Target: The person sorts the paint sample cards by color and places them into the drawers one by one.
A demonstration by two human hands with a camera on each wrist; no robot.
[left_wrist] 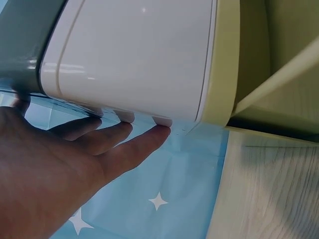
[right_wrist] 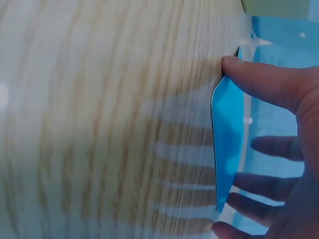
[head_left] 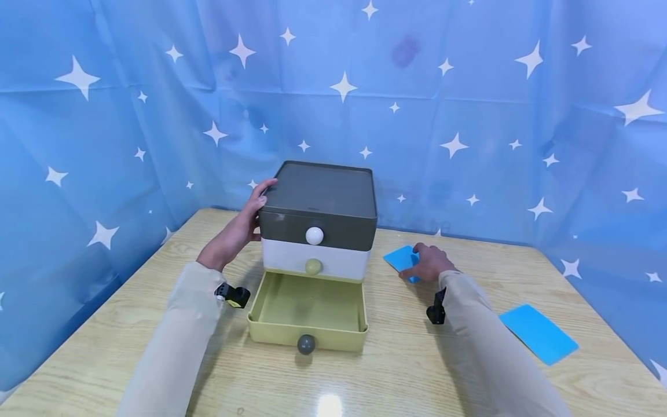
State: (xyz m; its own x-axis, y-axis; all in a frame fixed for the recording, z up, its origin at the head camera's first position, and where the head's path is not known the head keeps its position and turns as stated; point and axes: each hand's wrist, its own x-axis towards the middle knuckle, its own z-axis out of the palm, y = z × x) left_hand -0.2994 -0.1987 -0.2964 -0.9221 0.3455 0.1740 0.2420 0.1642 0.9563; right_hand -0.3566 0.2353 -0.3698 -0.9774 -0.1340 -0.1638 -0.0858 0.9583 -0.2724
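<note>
A small three-drawer cabinet [head_left: 319, 200] stands on the wooden table [head_left: 396, 370], with a grey top drawer, a white middle one and a yellow-green bottom drawer [head_left: 307, 335] pulled out and empty. My left hand [head_left: 245, 223] rests against the cabinet's left side, and its straight fingers [left_wrist: 144, 139] reach along the white wall [left_wrist: 139, 55]. To the right of the cabinet, my right hand [head_left: 429, 263] pinches a blue card [head_left: 400, 258] lying on the table. The thumb [right_wrist: 259, 79] is at one edge of this card [right_wrist: 227, 134], the other fingers at the opposite edge, and the card bows up slightly.
A second blue card [head_left: 538, 333] lies flat near the table's right edge. A blue star-patterned curtain [head_left: 469, 116] encloses the table at the back and both sides. The open drawer's grey knob [head_left: 305, 344] juts toward me.
</note>
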